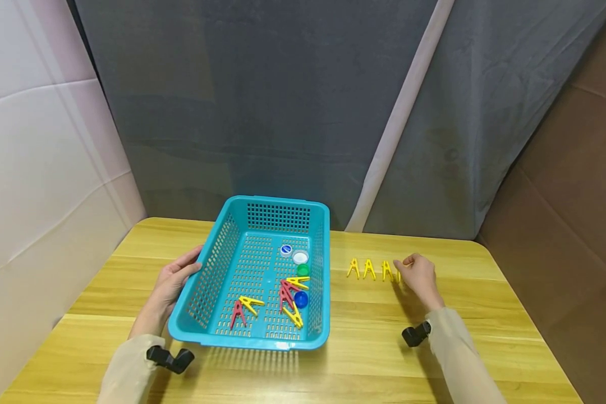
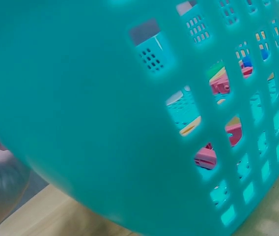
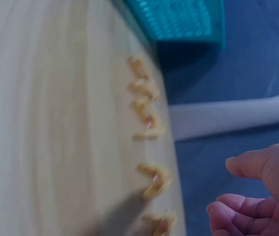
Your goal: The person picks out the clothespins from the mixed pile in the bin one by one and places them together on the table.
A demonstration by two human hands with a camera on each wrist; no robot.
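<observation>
My left hand (image 1: 170,286) grips the left rim of a turquoise plastic basket (image 1: 183,322), with the thumb over the edge. Inside the basket lie red clothespins (image 1: 238,313) and yellow clothespins (image 1: 249,303), along with a blue cap (image 1: 300,299), a green cap (image 1: 303,270), a white cap (image 1: 300,257) and a blue-and-white cap (image 1: 285,250). To the right, several yellow clothespins (image 1: 368,269) stand in a row. Over the right end of that row is my right hand (image 1: 419,279); in the right wrist view its thumb and fingers are apart with nothing between them.
A wooden table (image 1: 363,359) lies under everything. Behind its far edge hangs a grey curtain (image 1: 293,112) with a pale strip (image 1: 404,106) running down it. White cloth (image 1: 45,168) stands at the left and brown cloth (image 1: 570,202) at the right.
</observation>
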